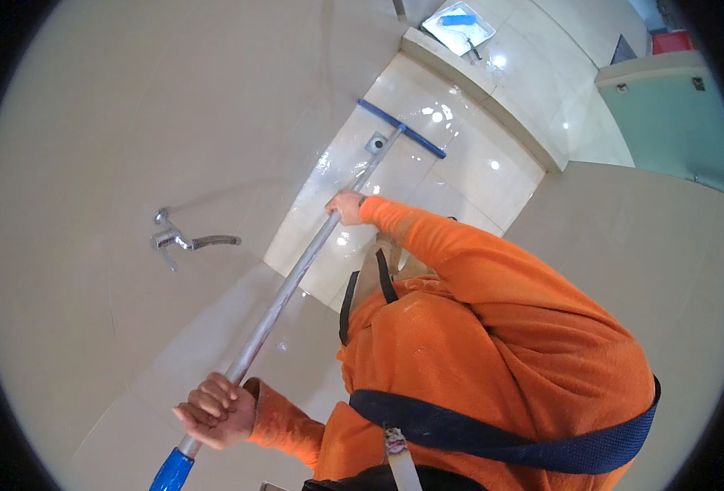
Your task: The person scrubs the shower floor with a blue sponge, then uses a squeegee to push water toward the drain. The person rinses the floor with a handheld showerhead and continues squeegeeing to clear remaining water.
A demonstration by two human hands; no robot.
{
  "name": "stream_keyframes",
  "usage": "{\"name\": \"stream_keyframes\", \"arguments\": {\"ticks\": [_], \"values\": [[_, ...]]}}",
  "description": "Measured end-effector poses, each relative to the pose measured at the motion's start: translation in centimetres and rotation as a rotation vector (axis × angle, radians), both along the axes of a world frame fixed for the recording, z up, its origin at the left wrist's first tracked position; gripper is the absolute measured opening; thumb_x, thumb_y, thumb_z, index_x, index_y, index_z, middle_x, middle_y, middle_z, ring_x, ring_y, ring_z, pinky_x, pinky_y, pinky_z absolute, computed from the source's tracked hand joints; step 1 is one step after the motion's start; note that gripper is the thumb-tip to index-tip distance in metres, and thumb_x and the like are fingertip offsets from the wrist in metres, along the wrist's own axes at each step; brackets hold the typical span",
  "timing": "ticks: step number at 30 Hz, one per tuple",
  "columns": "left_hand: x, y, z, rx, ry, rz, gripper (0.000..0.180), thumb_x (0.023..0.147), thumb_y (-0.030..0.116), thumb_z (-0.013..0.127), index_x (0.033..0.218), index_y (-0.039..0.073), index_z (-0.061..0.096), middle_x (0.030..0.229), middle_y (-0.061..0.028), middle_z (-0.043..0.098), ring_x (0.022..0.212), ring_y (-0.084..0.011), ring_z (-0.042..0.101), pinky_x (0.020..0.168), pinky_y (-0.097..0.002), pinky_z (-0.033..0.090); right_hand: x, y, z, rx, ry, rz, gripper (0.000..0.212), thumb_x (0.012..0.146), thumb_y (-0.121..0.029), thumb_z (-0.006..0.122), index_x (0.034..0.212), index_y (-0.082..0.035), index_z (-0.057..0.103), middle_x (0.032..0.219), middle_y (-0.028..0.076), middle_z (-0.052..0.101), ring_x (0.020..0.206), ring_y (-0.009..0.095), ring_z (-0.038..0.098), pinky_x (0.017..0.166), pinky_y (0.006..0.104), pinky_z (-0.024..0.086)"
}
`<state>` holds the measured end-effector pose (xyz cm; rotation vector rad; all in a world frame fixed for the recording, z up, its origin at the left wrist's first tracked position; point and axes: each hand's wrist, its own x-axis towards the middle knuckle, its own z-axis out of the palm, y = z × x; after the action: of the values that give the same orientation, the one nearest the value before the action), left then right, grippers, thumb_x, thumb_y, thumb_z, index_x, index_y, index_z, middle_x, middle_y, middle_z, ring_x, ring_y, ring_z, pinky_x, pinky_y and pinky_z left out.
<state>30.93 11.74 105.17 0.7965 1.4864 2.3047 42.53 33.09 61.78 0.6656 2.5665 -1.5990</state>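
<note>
A long-handled floor squeegee runs slantwise across the view, its pole silvery and its head a wide blue bar. My left hand is wrapped round the pole just above the blue end grip. Farther up, my right hand closes round the same pole. The blue bar rests on wet, shiny floor tiles, close to a small square floor drain with a dark round hole.
A chrome tap juts from the left wall. Beyond a raised curb lies a white paint tray with a blue roller. A greenish glass panel stands at the right, near a red object.
</note>
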Motion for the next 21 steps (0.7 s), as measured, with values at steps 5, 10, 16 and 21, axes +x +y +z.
{"name": "stream_keyframes", "arguments": {"ticks": [5,10,16,21], "values": [[-0.1,-3.6,3.7,-0.055,0.038,0.081,0.046,0.102,0.024,0.039,0.059,0.018,0.025,0.044,0.0023,0.025,0.037,-0.0095,0.019,0.038,-0.0259,0.025,-3.2,-6.3,1.4,-0.038,0.042,0.04,0.032,0.068,-0.007,0.063,0.099,-0.012,0.071,0.095,0.017,0.07,0.098,0.038,0.064,0.085,0.0466,0.052],[-0.4,-7.0,3.2,0.004,0.073,0.01,0.045,0.103,0.022,0.039,0.06,0.017,0.027,0.046,0.0026,0.027,0.036,-0.0089,0.02,0.039,-0.0244,0.026,-2.8,-7.7,3.9,-0.063,-0.024,0.059,0.03,0.069,-0.007,0.061,0.098,-0.011,0.068,0.092,0.017,0.07,0.098,0.038,0.064,0.082,0.0474,0.051],[0.6,-7.4,4.7,0.286,0.332,-0.115,0.052,0.092,0.052,0.059,0.093,0.0,0.058,0.098,-0.0072,0.051,0.094,-0.0243,0.053,0.082,-0.0459,0.046,-4.0,-9.5,11.5,-0.088,0.195,0.294,0.037,0.071,-0.006,0.061,0.107,-0.011,0.062,0.092,0.018,0.068,0.092,0.038,0.065,0.078,0.0488,0.05],[-0.6,-4.9,-12.3,-0.122,-0.882,-0.121,0.059,0.091,0.048,0.055,0.125,0.002,0.046,0.124,-0.0182,0.046,0.114,-0.0389,0.047,0.094,-0.0542,0.044,-10.2,-8.3,17.8,-0.205,0.204,0.69,0.04,0.07,-0.009,0.062,0.11,-0.014,0.063,0.09,0.013,0.068,0.087,0.033,0.065,0.078,0.047,0.05]]}}
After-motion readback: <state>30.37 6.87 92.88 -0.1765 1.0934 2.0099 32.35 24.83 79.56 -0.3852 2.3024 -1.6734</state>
